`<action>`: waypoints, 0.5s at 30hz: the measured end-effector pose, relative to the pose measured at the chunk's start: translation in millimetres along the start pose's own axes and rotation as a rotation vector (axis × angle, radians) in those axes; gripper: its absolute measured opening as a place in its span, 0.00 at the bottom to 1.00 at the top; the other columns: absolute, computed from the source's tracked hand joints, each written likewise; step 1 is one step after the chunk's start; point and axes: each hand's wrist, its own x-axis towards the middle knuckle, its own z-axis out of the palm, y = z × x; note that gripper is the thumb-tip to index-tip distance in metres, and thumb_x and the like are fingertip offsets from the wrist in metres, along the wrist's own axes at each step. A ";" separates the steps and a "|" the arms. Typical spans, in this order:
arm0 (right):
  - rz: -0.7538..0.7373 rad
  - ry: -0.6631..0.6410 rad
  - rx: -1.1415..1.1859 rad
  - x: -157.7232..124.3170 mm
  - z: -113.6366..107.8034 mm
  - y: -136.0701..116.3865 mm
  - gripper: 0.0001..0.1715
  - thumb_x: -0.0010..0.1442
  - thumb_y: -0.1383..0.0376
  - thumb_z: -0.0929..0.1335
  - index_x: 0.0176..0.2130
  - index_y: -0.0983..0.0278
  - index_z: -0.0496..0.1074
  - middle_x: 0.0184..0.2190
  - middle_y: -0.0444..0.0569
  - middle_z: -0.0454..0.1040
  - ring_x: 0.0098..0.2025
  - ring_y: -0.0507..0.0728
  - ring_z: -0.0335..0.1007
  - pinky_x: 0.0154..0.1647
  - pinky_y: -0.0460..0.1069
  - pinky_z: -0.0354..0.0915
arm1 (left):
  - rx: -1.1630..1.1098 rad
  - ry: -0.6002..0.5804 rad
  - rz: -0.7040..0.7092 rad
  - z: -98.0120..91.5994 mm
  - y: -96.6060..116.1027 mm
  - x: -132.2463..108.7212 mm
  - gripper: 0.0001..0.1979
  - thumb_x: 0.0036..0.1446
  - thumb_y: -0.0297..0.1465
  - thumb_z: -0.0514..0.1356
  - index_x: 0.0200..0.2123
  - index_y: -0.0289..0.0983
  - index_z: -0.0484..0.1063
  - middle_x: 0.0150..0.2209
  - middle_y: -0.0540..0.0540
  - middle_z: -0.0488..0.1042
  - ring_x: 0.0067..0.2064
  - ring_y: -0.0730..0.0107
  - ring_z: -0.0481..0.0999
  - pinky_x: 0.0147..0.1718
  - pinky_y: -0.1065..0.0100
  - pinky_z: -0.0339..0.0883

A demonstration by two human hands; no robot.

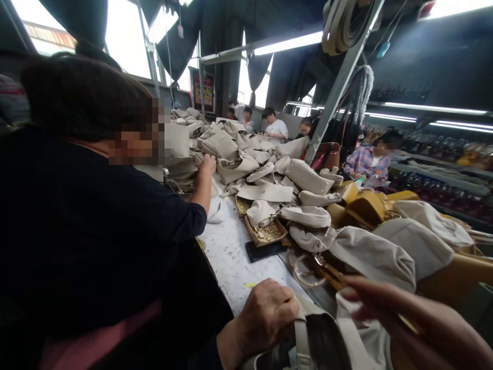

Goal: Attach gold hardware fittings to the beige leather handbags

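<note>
My left hand [269, 314] is closed on the top edge of a beige handbag [302, 339] at the bottom of the view. The bag's dark inside shows, and a strap runs down beside my fingers. To the right, my right hand [423, 321] hovers over the bag's right side and is smeared by motion. Its fingers point left, and a small yellowish spot shows by them; I cannot make out whether it is something held. Beyond the hands, a clear ring-shaped coil [308, 272] lies near brown straps.
Beige bags [265, 169] are heaped along the white table [227, 252]. A cardboard box [267, 234] of small gold parts stands by a dark phone-like slab [265, 251]. Mustard bags [365, 208] lie to the right. A co-worker [96, 221] sits close at left; a metal post [342, 82] rises behind.
</note>
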 end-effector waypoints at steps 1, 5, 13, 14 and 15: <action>0.032 -0.058 -0.012 28.1 0.7 8.1 0.20 0.67 0.58 0.68 0.57 0.54 0.78 0.43 0.53 0.84 0.39 0.63 0.84 0.36 0.50 0.80 | 0.005 -0.002 0.005 0.1 -0.2 -0.5 0.12 0.69 0.30 0.48 0.37 0.37 0.70 0.29 0.45 0.75 0.29 0.66 0.69 0.29 0.65 0.62; 0.105 -0.326 -0.283 129.3 48.9 53.8 0.18 0.68 0.61 0.66 0.53 0.61 0.79 0.48 0.53 0.83 0.45 0.60 0.82 0.47 0.51 0.76 | 0.023 0.049 0.022 -3.8 0.6 -1.0 0.11 0.69 0.28 0.49 0.38 0.37 0.71 0.29 0.46 0.74 0.28 0.68 0.69 0.31 0.67 0.63; 0.188 -0.585 -0.496 190.6 173.0 99.7 0.11 0.69 0.62 0.70 0.48 0.65 0.78 0.47 0.51 0.81 0.49 0.60 0.78 0.54 0.58 0.73 | -0.013 0.097 -0.042 -21.9 1.9 0.8 0.09 0.68 0.26 0.50 0.43 0.35 0.70 0.35 0.41 0.80 0.34 0.65 0.77 0.40 0.63 0.72; 0.204 -0.613 -0.523 194.4 181.8 101.4 0.13 0.69 0.60 0.70 0.49 0.65 0.77 0.48 0.51 0.79 0.49 0.60 0.78 0.53 0.59 0.73 | -0.018 0.098 -0.040 -22.4 1.4 0.6 0.09 0.67 0.25 0.50 0.43 0.34 0.70 0.35 0.41 0.80 0.34 0.65 0.77 0.40 0.63 0.73; 0.219 -0.636 -0.549 197.9 189.3 103.1 0.14 0.70 0.59 0.71 0.49 0.65 0.76 0.49 0.51 0.78 0.49 0.59 0.77 0.53 0.59 0.73 | -0.024 0.099 -0.038 -22.7 0.8 0.3 0.09 0.67 0.25 0.50 0.43 0.34 0.70 0.35 0.41 0.79 0.34 0.65 0.77 0.40 0.63 0.73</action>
